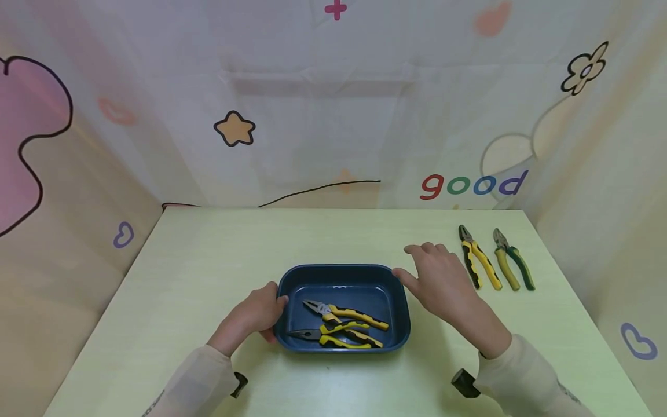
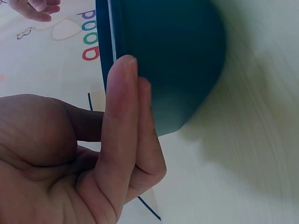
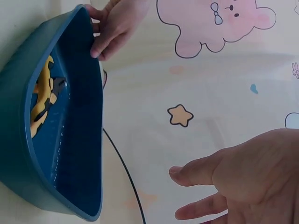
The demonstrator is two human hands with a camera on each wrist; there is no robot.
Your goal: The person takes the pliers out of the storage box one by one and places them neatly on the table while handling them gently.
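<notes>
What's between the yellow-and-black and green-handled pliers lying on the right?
Nothing: only bare tabletop separates the yellow-and-black pliers from the green-handled pliers, as the head view shows.

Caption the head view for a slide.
Left hand grips a blue tray holding two pliers; right hand hovers beside it; two more pliers lie farther right.

Printed cloth (image 1: 323, 133) hangs behind a pale table (image 1: 219, 249).

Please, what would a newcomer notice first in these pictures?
Probably the dark blue tray centrally on the table, with two yellow-black pliers inside and the left hand gripping its left end. Next, perhaps, two more pliers at right, and the colourful word "good" on the cloth behind.
</notes>
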